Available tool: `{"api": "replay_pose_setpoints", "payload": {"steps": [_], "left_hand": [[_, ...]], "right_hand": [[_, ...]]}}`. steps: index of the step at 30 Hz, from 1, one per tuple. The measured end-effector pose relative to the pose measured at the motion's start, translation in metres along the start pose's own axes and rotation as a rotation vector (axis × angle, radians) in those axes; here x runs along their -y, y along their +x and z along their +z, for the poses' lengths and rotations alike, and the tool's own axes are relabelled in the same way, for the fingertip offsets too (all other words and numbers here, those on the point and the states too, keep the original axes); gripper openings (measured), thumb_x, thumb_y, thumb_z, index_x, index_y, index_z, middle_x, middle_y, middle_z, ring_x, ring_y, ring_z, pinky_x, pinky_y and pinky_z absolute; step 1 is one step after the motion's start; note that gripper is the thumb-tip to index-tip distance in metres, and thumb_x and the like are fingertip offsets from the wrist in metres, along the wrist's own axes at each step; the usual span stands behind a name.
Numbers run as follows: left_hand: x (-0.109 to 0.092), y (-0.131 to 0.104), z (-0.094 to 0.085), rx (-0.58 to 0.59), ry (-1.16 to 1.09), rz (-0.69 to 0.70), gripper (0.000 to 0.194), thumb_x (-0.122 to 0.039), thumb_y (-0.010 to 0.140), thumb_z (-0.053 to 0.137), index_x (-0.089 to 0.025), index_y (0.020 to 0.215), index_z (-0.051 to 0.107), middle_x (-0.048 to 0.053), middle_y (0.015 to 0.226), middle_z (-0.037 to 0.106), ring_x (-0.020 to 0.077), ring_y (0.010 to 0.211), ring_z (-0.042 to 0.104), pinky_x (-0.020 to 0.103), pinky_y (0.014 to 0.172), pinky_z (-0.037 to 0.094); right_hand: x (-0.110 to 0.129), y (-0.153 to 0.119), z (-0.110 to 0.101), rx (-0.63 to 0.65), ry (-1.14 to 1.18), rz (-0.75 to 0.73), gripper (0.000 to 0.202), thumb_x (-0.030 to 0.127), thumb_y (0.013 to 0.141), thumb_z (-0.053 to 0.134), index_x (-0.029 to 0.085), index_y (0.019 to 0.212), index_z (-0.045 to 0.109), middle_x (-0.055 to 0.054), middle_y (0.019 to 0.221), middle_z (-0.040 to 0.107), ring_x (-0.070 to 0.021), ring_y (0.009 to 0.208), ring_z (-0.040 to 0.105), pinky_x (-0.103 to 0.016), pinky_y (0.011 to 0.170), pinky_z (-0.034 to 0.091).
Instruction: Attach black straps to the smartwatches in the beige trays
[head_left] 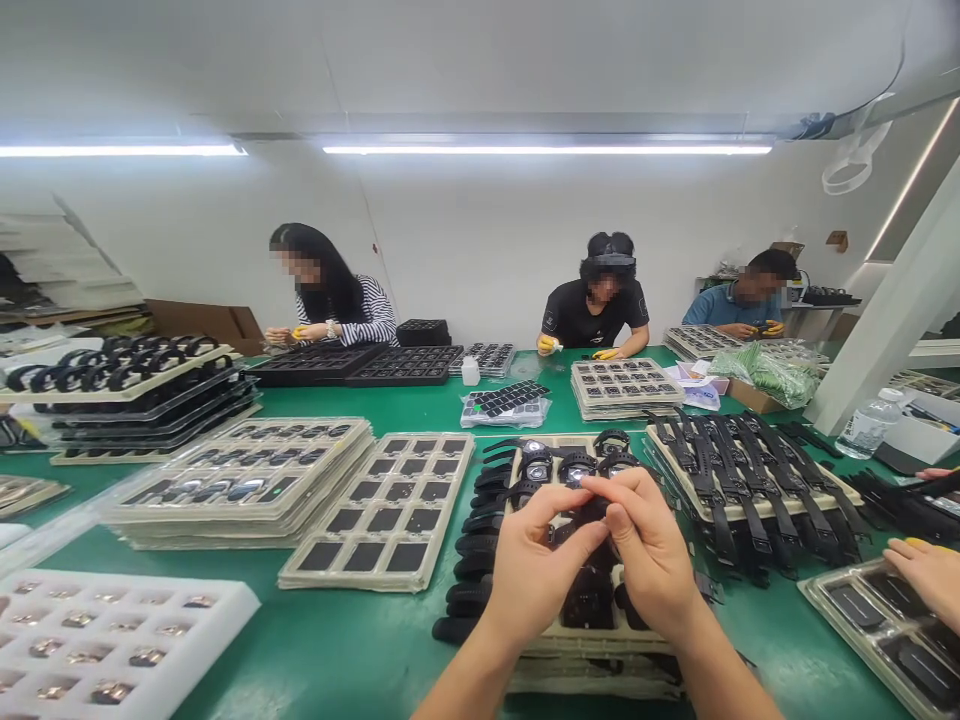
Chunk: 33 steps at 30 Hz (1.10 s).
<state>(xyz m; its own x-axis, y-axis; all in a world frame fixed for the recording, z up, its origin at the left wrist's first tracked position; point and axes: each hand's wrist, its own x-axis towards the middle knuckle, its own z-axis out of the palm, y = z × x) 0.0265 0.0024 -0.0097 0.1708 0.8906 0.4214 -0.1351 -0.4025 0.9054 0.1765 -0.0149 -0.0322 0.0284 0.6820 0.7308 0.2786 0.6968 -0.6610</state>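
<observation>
- Between the fingertips of the left hand and right hand, a small dark piece is held, mostly hidden; its form cannot be told.
- Both hands are together, pinching it.
- Directly below: black-strapped, round-faced watches on a cream plastic tray.
- Left: flat black square pieces, set in compartments.
- Right: long black straps.
- Across the green tabletop: three co-workers.

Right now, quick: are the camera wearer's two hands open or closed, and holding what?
Left hand: closed, fingers on a small dark item, mostly hidden.
Right hand: closed, fingers on the same item.
</observation>
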Motion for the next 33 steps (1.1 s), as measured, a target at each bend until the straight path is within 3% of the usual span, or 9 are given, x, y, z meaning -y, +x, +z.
{"api": "replay_pose_setpoints", "payload": {"steps": [6,14,19,22,24,28,30,33], "left_hand": [[0.0,0.001,0.001,-0.006,-0.013,-0.024,0.019,-0.024,0.078,0.079,-0.019,0.096,0.08,0.007,0.098,0.079,0.0202,0.092,0.073,0.026,0.083,0.058],[0.001,0.001,0.0,-0.087,-0.023,-0.048,0.029,-0.023,0.07,0.085,-0.019,0.091,0.065,0.003,0.088,0.074,0.0198,0.092,0.073,0.024,0.081,0.058],[0.0,0.002,-0.007,0.133,0.064,0.062,0.015,-0.02,0.082,0.077,-0.018,0.094,0.07,0.005,0.098,0.077,0.0206,0.095,0.074,0.028,0.086,0.059],[0.003,0.006,-0.016,0.233,0.2,0.257,0.021,-0.017,0.089,0.071,-0.02,0.109,0.073,0.007,0.106,0.078,0.0207,0.098,0.073,0.03,0.087,0.06],[0.006,0.009,-0.02,0.222,0.327,0.483,0.021,-0.014,0.092,0.067,-0.021,0.111,0.074,0.006,0.099,0.078,0.0182,0.089,0.072,0.028,0.08,0.06],[0.011,0.01,-0.02,-0.046,0.709,0.999,0.026,-0.006,0.095,0.057,-0.018,0.113,0.072,0.006,0.084,0.073,0.0187,0.084,0.064,0.031,0.077,0.059],[0.012,0.008,-0.018,-0.134,0.87,1.121,0.025,-0.005,0.095,0.055,-0.013,0.112,0.071,0.009,0.086,0.07,0.0207,0.089,0.061,0.033,0.079,0.058],[0.013,0.005,-0.016,-0.15,0.965,1.19,0.018,-0.006,0.093,0.059,-0.008,0.108,0.07,0.011,0.089,0.068,0.0217,0.091,0.061,0.033,0.082,0.059]], "right_hand": [[0.001,0.003,-0.005,-0.003,0.012,0.024,0.031,0.03,0.107,0.05,0.036,0.126,0.073,-0.004,0.096,0.05,-0.0195,0.089,0.056,-0.032,0.075,0.05],[-0.002,0.009,-0.011,0.114,0.183,0.116,0.029,0.039,0.106,0.052,0.029,0.113,0.078,-0.008,0.111,0.068,-0.0249,0.106,0.066,-0.041,0.095,0.054],[0.001,0.01,-0.01,0.09,0.238,0.1,0.025,0.049,0.095,0.07,0.029,0.108,0.079,-0.007,0.112,0.077,-0.0271,0.109,0.07,-0.041,0.098,0.057],[0.003,0.008,-0.008,0.042,0.231,0.18,0.026,0.05,0.094,0.071,0.027,0.101,0.08,-0.007,0.102,0.079,-0.0265,0.098,0.074,-0.039,0.09,0.061],[0.005,0.007,-0.008,0.039,0.203,0.221,0.025,0.048,0.095,0.069,0.025,0.1,0.08,-0.007,0.097,0.079,-0.0258,0.094,0.075,-0.038,0.088,0.061],[0.01,0.006,-0.006,0.016,0.119,0.277,0.017,0.041,0.09,0.074,0.025,0.094,0.079,-0.004,0.09,0.078,-0.0232,0.084,0.074,-0.034,0.08,0.061],[0.012,0.006,-0.005,0.006,0.087,0.308,0.016,0.039,0.085,0.078,0.024,0.09,0.078,-0.004,0.091,0.078,-0.0231,0.083,0.073,-0.032,0.077,0.06],[0.015,0.007,-0.004,-0.007,0.114,0.358,0.017,0.039,0.084,0.078,0.023,0.086,0.077,-0.004,0.089,0.078,-0.0223,0.081,0.072,-0.032,0.076,0.06]]}}
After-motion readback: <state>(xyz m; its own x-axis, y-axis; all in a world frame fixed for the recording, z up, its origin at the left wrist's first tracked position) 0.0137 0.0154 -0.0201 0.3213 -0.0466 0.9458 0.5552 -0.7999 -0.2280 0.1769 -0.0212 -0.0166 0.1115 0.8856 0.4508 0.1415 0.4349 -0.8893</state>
